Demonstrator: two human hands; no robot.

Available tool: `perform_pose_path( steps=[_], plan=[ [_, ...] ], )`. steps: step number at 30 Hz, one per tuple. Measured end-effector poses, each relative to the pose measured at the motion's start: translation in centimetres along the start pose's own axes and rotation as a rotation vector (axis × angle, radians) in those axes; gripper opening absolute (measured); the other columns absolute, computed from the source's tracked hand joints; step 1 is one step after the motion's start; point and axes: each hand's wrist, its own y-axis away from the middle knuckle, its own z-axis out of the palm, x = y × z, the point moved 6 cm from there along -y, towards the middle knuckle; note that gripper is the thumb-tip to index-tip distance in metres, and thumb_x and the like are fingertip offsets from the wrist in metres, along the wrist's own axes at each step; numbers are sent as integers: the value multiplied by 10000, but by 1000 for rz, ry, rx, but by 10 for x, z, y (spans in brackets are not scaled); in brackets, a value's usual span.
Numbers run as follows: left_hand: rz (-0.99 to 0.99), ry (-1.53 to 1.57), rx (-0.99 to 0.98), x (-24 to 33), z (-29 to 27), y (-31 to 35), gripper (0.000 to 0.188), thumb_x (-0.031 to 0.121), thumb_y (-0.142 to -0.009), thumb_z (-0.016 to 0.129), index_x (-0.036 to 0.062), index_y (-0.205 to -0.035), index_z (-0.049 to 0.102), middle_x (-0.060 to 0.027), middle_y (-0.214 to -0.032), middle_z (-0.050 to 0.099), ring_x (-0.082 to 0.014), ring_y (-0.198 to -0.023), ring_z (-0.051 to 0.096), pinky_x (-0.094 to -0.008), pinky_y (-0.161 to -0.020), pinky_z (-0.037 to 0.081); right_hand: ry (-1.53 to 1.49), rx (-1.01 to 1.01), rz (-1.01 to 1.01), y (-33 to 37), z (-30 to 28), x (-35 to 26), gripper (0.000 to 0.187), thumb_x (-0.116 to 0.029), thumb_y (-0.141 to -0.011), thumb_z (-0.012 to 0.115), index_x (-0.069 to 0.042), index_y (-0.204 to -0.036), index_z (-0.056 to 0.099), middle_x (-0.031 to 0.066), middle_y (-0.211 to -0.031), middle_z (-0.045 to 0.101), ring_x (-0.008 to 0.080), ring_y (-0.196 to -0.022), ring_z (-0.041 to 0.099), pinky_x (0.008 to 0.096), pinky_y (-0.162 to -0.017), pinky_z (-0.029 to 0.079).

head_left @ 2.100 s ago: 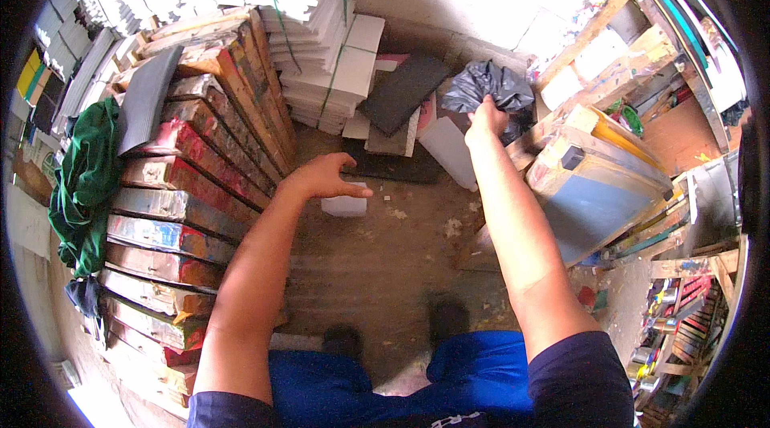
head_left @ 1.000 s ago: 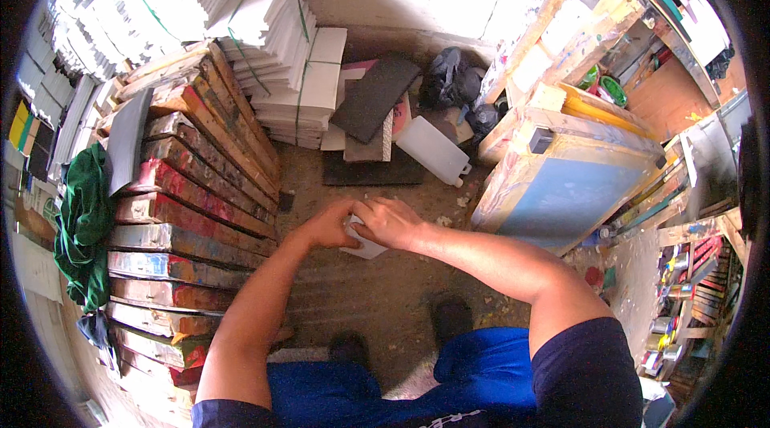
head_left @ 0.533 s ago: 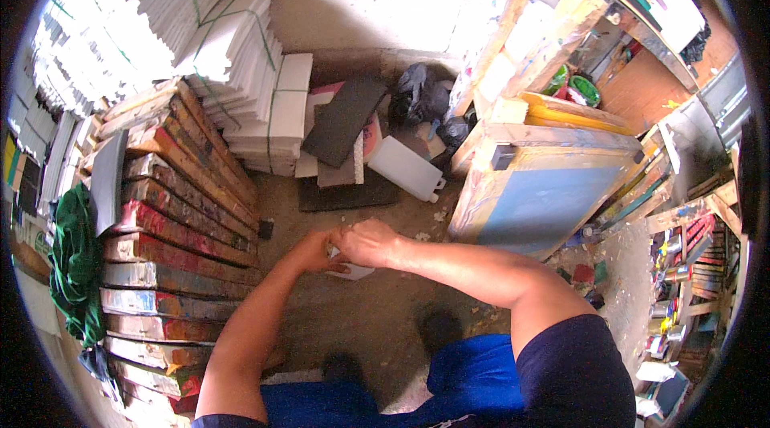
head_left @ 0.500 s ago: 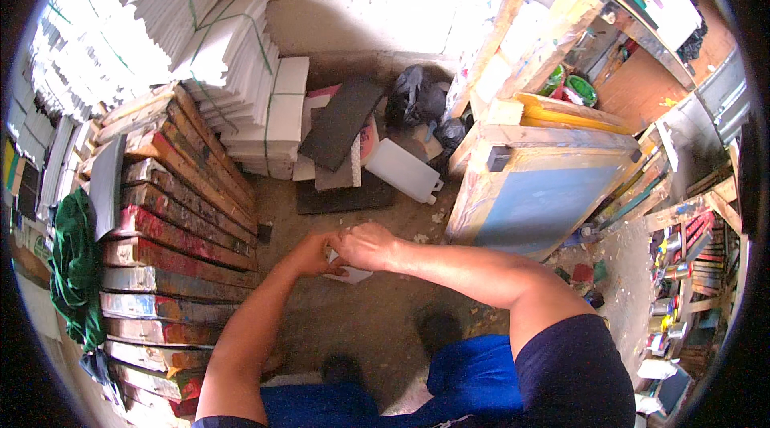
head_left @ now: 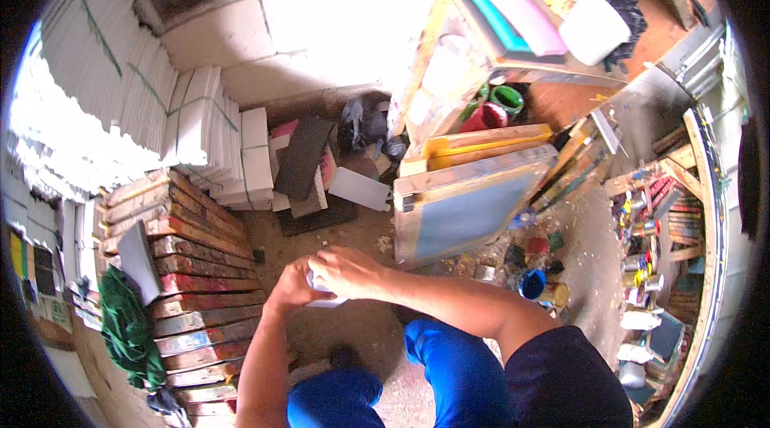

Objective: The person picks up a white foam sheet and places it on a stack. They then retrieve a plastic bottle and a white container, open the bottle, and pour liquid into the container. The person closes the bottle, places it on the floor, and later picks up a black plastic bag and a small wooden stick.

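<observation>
Both hands meet in front of me, above the floor. My left hand (head_left: 293,285) is closed on a small white piece (head_left: 327,300) that looks like paper or thin card. My right hand (head_left: 346,272) lies over it from the right, its fingers closed at the upper end of the same piece. Most of the white piece is hidden by the fingers, so its full shape does not show. To the left of the hands stands a row of paint-stained wooden frames (head_left: 210,283). A wooden frame with blue mesh (head_left: 473,215) leans upright to the right.
Bundles of white sheets (head_left: 204,131) tied with green string are stacked at the far left. A dark board (head_left: 305,157), a white plastic container (head_left: 359,189) and black bags (head_left: 362,125) lie by the wall. Green cloth (head_left: 128,328) hangs at left. Paint cans (head_left: 532,283) stand at right.
My view has swung up and to the right, showing more shelf and paint cans. The hands stay together around the white piece, and my legs appear further apart.
</observation>
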Motion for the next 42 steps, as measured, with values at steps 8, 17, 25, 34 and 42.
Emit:
perform_pose_path(
  steps=[8,17,25,34,42],
  plan=[
    [43,201,-19,152,44,96,522,234,-618,1010,117,-1043,731,-56,-1021,715,-225,-958,697,-390,-877,563,86,-38,177,92,-116,-130,352,-215,-875,722,-55,-1160,592,142,-1119,609,336,-1035,621,448,-922,530],
    [227,-167,-86,382,41,195,612,316,-650,962,109,-1156,687,-103,-1111,695,-358,-1066,666,-477,-942,555,-23,78,602,178,-261,-282,294,-330,-983,674,-45,-1041,628,179,-1035,692,390,-988,662,530,-828,552],
    [208,-174,-339,459,68,237,665,354,-656,956,123,-1220,689,-130,-1165,689,-364,-1139,658,-466,-1006,532,-7,359,645,250,-330,-364,369,-319,-928,726,-77,-1196,648,139,-1058,707,389,-1026,671,518,-878,554],
    [255,-373,-480,493,155,273,702,373,-668,932,134,-1274,673,-139,-1272,671,-373,-1224,618,-470,-1083,488,19,359,725,354,-312,-381,288,-286,-911,709,-79,-1111,704,154,-1057,701,365,-1063,665,495,-901,551],
    [289,-338,-628,536,225,312,749,386,-690,926,127,-1336,650,-165,-1322,652,-377,-1284,592,-462,-1104,477,16,356,1006,453,-353,-432,470,-457,-945,681,-142,-1294,673,154,-1163,737,379,-1141,657,529,-917,542]
  ],
)
